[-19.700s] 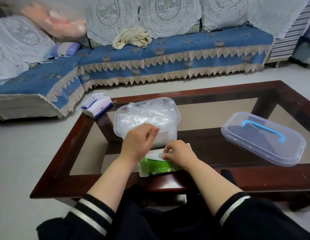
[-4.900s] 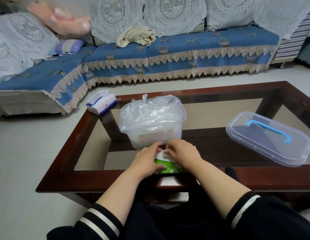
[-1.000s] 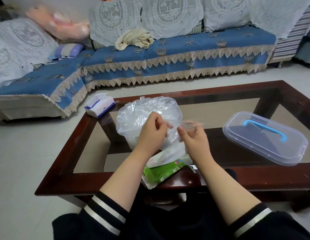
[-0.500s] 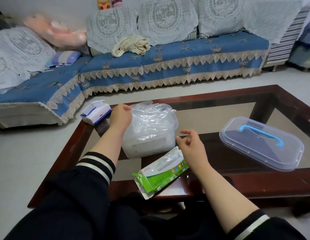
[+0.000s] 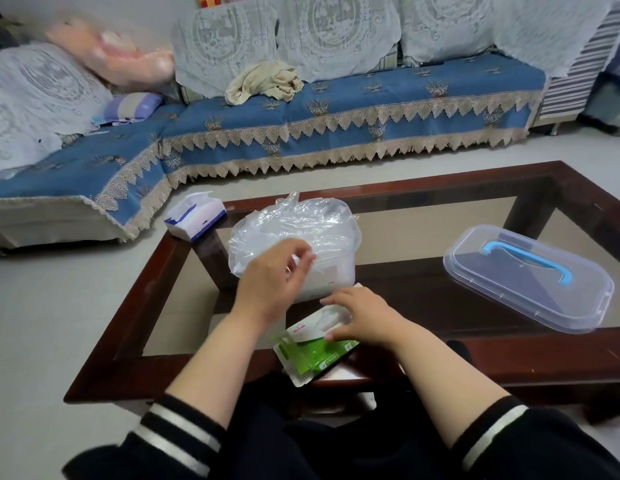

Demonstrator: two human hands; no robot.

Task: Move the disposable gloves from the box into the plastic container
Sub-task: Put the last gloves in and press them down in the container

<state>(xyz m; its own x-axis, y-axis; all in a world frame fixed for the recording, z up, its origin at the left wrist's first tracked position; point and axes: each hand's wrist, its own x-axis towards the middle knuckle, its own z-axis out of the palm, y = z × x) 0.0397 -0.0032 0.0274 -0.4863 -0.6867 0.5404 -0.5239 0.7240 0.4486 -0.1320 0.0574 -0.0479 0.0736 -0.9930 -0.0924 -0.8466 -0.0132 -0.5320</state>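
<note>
Gloves [image 5: 294,225] already heap above the rim of the plastic container [image 5: 331,275], so most seems done. Just nearer than it, the right hand [image 5: 362,317] rests relaxed on the box [image 5: 310,348]; the left hand [image 5: 274,278] hovers, loosely curled, empty.

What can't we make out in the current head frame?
- How many gloves remain in the glove box: right hand covers its opening.
- Fill level of the plastic container: heaped gloves hide the inside.
- Print on the box and container label: too small.
- Whether the left hand pinches film: unclear.
</note>
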